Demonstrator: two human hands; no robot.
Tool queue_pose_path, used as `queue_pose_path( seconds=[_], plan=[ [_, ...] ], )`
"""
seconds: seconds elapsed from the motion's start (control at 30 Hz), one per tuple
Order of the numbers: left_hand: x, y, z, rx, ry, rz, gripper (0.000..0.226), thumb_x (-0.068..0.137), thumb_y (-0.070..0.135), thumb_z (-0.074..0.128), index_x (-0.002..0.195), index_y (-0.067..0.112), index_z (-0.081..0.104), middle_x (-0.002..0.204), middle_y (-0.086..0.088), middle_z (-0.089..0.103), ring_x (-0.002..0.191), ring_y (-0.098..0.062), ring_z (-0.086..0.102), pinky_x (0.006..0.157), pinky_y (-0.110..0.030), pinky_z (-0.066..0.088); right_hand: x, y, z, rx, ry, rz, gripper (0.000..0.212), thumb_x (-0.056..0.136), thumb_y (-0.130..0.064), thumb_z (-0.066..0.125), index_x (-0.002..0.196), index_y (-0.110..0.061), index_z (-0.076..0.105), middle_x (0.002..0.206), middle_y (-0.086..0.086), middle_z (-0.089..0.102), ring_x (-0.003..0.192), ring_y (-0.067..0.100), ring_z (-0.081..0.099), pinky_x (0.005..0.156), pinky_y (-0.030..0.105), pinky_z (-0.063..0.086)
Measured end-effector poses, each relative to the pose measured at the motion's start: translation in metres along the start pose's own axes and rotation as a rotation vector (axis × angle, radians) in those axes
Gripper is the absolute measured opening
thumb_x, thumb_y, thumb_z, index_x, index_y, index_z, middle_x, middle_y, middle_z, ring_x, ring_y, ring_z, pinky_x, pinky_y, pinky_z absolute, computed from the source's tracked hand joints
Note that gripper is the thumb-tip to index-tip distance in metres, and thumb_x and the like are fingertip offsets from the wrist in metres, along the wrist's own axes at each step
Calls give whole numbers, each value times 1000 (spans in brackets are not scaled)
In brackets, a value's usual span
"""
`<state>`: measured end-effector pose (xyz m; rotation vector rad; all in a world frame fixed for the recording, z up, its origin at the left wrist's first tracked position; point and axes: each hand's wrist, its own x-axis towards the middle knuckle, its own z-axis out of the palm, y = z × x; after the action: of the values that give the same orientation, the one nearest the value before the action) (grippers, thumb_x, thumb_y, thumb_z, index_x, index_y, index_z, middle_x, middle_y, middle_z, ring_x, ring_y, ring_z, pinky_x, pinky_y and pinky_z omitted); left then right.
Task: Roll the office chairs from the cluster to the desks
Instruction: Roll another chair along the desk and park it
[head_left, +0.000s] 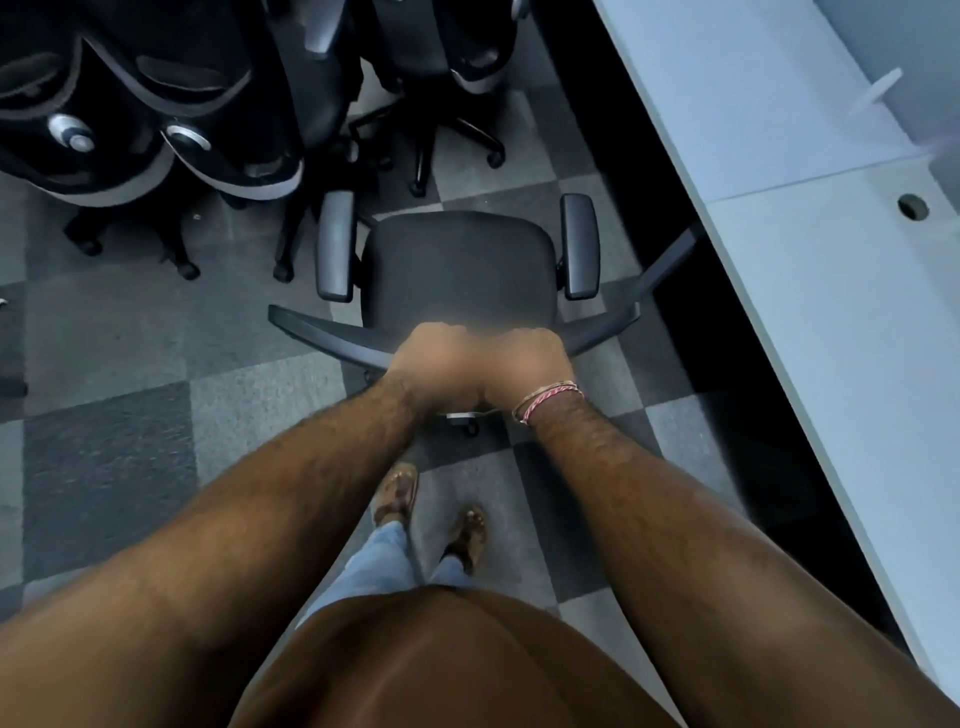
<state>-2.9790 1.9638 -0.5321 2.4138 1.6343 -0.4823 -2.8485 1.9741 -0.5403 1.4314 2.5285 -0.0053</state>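
Note:
A black office chair (457, 265) with two grey armrests stands right in front of me, its seat facing away. My left hand (434, 358) and my right hand (527, 361) are side by side, both closed over the top edge of its backrest (322, 332). A thread bracelet is on my right wrist. The cluster of black chairs (171, 104) crowds the upper left, their backs toward me. The long white desk (831, 291) runs along the right side, close to the chair's right armrest.
Another chair's star base with castors (447, 140) sits just beyond the held chair. Grey checkered carpet (130, 364) lies open to the left and behind. A dark gap runs under the desk edge. My feet in sandals are directly behind the chair.

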Motion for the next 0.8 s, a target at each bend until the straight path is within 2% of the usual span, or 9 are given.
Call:
queue_pose_path(
  seconds=[0.13, 0.3, 0.53, 0.8],
  plan=[
    [-24, 20, 11, 19, 18, 58, 30, 88, 54, 56, 88, 25, 63, 86, 2, 70, 78, -26, 69, 67, -33, 49, -36, -14, 9, 17, -13, 75, 15, 74, -31, 62, 84, -23, 70, 84, -1, 72, 82, 24, 69, 69, 30, 42],
    [-65, 36, 25, 41, 13, 133, 29, 86, 54, 55, 89, 26, 64, 83, 3, 69, 72, -24, 64, 70, -36, 56, -85, -46, 17, 23, -1, 197, 13, 75, -30, 60, 83, -24, 69, 83, -2, 71, 82, 23, 69, 67, 31, 38],
    [-131, 39, 45, 53, -9, 298, 23, 80, 48, 58, 85, 26, 62, 80, 2, 67, 68, -23, 58, 72, -38, 59, -155, -113, 24, 55, -8, 403, 14, 77, -32, 61, 85, -23, 69, 85, -1, 71, 84, 24, 68, 72, 32, 41],
    [-215, 60, 84, 152, -36, 526, 32, 83, 59, 61, 78, 28, 59, 71, 6, 63, 63, -19, 61, 69, -37, 60, -249, -204, 34, 140, -68, 614, 13, 78, -34, 63, 83, -24, 67, 85, -1, 71, 83, 24, 68, 70, 32, 42]
  ],
)
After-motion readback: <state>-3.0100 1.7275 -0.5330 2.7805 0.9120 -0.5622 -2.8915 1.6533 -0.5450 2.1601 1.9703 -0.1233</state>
